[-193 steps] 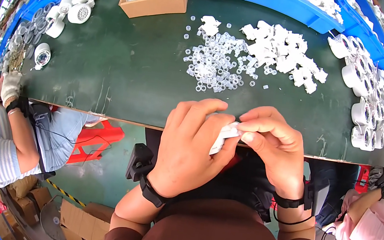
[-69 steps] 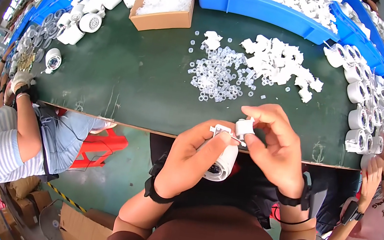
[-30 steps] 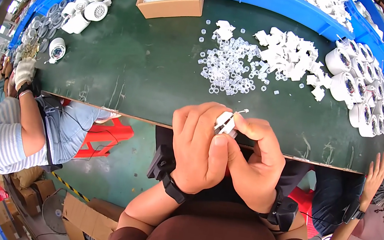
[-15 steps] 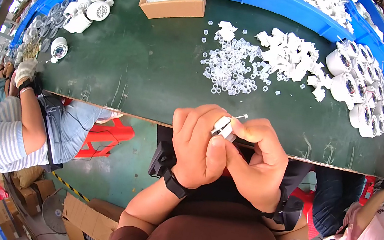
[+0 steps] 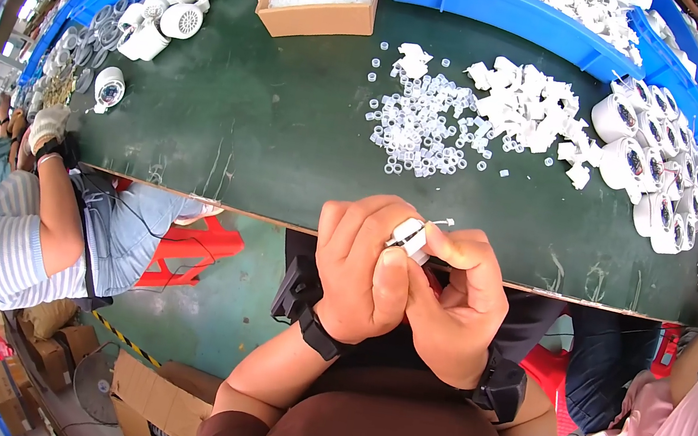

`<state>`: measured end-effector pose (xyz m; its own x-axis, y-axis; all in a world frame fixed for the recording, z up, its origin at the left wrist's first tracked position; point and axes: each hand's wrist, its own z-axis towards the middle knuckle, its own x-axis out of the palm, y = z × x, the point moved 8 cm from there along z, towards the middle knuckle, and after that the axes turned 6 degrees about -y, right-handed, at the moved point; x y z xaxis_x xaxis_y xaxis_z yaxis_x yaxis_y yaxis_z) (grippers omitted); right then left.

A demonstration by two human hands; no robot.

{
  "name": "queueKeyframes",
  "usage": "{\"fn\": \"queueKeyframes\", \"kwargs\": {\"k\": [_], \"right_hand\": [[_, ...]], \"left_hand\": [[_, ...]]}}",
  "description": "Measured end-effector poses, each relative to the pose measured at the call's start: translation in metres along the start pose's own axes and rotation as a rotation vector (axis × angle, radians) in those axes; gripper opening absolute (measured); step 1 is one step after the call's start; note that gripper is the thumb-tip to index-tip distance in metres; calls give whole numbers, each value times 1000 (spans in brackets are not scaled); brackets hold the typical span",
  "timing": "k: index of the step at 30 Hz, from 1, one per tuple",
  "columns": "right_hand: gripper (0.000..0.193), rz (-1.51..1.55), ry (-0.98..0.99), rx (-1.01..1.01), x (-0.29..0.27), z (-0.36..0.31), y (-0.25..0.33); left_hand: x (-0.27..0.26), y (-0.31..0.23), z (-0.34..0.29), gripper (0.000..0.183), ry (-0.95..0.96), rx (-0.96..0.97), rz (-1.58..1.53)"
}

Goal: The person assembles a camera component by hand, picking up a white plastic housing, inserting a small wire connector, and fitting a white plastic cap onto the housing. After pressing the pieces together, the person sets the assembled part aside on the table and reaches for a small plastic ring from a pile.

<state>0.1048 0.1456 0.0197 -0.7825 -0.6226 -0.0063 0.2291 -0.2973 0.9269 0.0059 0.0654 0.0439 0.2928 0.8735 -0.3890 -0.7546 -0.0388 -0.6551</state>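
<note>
A small white plastic part (image 5: 409, 237) with a dark slot is pinched between both hands just off the table's near edge. My left hand (image 5: 361, 260) has its fingers curled round the part's left side, thumb pressed against it from below. On the other side, my right hand (image 5: 464, 303) grips with thumb and forefinger, fingers bent. A thin white lead with a small tip (image 5: 446, 223) sticks out past the right forefinger. The fingers hide much of the part. Beyond the hands lie a pile of clear plastic rings (image 5: 421, 125) and a heap of white plastic pieces (image 5: 528, 105).
White round housings (image 5: 648, 150) crowd the table's right; more white housings (image 5: 182, 20) stand far left, one apart (image 5: 109, 87). A cardboard box (image 5: 319, 22) of clear pieces and a blue bin (image 5: 506, 14) line the back. Co-workers sit both sides, one in a striped shirt (image 5: 21, 237).
My right hand has shifted slightly left and its fingers have bent differently. The white part has turned a little, showing more of its face between the fingers.
</note>
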Motion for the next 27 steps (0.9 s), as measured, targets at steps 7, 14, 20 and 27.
{"fn": "queueKeyframes", "kwargs": {"k": [7,14,20,27], "right_hand": [[44,172,-27,49,3,1,-4],[41,52,70,-38,2,8,-2],[27,231,-9,278,-1,27,-8],[24,-183,48,-252,-7,26,23]], "left_hand": [[2,-1,4,40,33,18,1],[-4,5,7,28,-10,24,-57],[-6,13,10,19,57,-40,-231],[-1,15,8,19,125,-195,-270]]}}
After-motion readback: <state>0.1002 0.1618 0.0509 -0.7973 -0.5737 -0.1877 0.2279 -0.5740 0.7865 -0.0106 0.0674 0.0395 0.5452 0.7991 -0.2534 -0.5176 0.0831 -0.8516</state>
